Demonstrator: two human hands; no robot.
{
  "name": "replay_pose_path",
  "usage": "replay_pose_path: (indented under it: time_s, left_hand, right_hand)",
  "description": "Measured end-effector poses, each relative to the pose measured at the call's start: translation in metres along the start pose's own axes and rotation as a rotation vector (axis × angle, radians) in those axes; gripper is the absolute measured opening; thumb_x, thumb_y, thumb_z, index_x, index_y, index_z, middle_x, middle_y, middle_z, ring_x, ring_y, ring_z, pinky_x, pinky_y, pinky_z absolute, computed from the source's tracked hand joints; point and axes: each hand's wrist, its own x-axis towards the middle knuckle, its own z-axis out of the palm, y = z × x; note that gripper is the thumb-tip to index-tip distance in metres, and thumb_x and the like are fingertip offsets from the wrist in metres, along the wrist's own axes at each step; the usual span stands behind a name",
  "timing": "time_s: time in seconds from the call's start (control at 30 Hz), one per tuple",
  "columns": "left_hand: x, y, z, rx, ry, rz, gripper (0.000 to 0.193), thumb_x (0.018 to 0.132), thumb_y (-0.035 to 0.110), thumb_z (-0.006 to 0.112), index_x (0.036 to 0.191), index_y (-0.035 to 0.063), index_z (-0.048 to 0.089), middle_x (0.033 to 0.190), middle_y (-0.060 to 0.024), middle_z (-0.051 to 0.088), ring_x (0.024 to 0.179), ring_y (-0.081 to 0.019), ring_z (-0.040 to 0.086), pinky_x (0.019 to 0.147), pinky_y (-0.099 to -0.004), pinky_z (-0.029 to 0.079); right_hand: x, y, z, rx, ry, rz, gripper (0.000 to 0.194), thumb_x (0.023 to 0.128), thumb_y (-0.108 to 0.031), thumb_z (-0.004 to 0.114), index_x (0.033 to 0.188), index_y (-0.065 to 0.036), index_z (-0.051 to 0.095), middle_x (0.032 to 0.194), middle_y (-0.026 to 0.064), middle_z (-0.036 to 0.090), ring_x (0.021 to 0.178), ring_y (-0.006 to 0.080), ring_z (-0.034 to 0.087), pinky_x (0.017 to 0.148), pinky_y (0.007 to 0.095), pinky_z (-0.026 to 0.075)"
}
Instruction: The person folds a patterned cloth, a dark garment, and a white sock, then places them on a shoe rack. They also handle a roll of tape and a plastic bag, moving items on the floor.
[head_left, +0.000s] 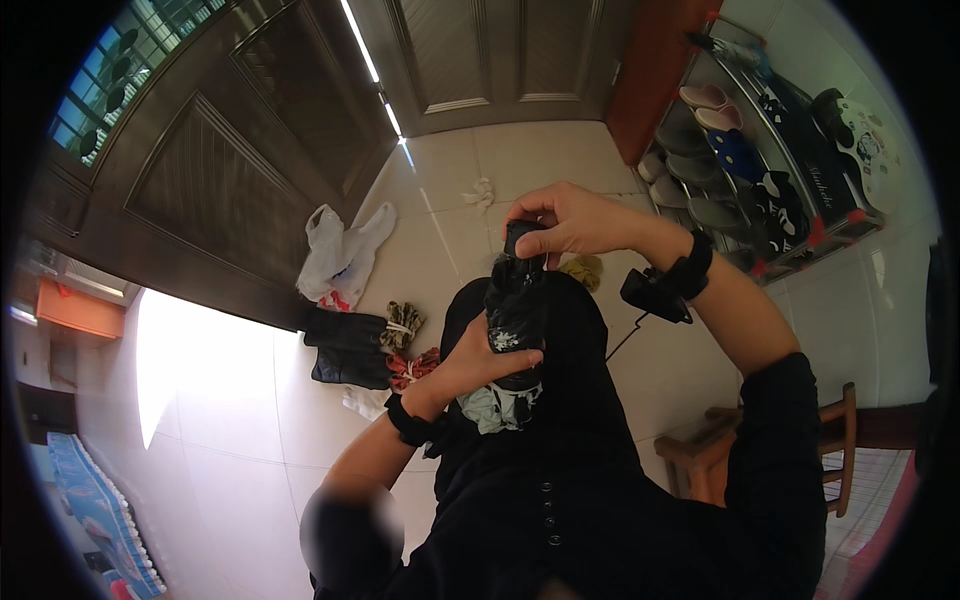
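Note:
A black folded umbrella or similar wrapped bundle (514, 296) lies lengthwise over my lap; its exact kind is unclear. My left hand (487, 352) wraps round its lower half, the thumb across the front. My right hand (551, 225) grips the black top end between thumb and fingers. Pale, crumpled fabric (491, 409) with dark patches bunches at the lower end. On the floor to the left lie black bundles (349, 349), one ending in patterned brown cloth (403, 328) and one in red cloth (412, 367), both tied with white bands.
A white plastic bag (345, 251) lies by the dark door (217, 172). Crumpled white material (481, 193) and an olive cloth (583, 271) are on the tiles. A shoe rack (787, 150) stands at the upper right, a wooden chair (697, 457) at the lower right.

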Motion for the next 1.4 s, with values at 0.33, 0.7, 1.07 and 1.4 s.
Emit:
replay_pose_path:
  time_s: [0.33, 0.7, 1.07, 1.4]
  left_hand:
    - [-0.008, 0.007, 0.004, -0.332, -0.095, 0.061, 0.027, 0.083, 0.015, 0.068, 0.104, 0.0024, 0.056, 0.093, -0.0055, 0.062, 0.082, -0.0152, 0.063, 0.075, -0.0287, 0.051]
    - [0.002, 0.029, -0.001, 0.45, 0.251, 0.242, 0.058, 0.072, 0.019, 0.078, 0.12, 0.0006, 0.051, 0.103, -0.016, 0.065, 0.097, -0.0246, 0.064, 0.083, -0.0328, 0.05]
    - [0.016, 0.096, -0.013, 1.663, -0.122, 0.53, 0.061, 0.057, 0.019, 0.082, 0.11, 0.0109, 0.054, 0.084, -0.0049, 0.059, 0.085, -0.0219, 0.061, 0.07, -0.0348, 0.05]
    - [0.088, 0.193, 0.013, 1.618, 0.302, 1.093, 0.033, 0.069, 0.007, 0.072, 0.099, 0.0063, 0.061, 0.106, -0.0116, 0.06, 0.113, -0.0265, 0.054, 0.105, -0.0473, 0.035]
  right_hand:
    - [-0.006, 0.022, 0.031, 0.096, 0.106, -0.308, 0.052, 0.085, -0.015, 0.069, 0.134, -0.011, 0.05, 0.111, 0.0059, 0.058, 0.098, 0.0153, 0.058, 0.083, 0.0309, 0.053]
    - [-0.061, -0.025, 0.024, -1.184, 0.223, -0.689, 0.073, 0.064, -0.036, 0.082, 0.129, -0.018, 0.055, 0.13, 0.0063, 0.053, 0.121, 0.027, 0.048, 0.094, 0.0404, 0.042]
    - [-0.09, 0.003, 0.044, -1.176, 0.192, -0.139, 0.042, 0.079, -0.041, 0.069, 0.087, -0.001, 0.06, 0.077, 0.0145, 0.063, 0.073, 0.0341, 0.064, 0.062, 0.0421, 0.05]
    - [-0.091, 0.069, 0.036, 0.094, 0.433, 0.011, 0.032, 0.092, -0.035, 0.055, 0.091, -0.004, 0.058, 0.079, 0.0026, 0.062, 0.063, 0.0096, 0.05, 0.057, 0.0272, 0.043]
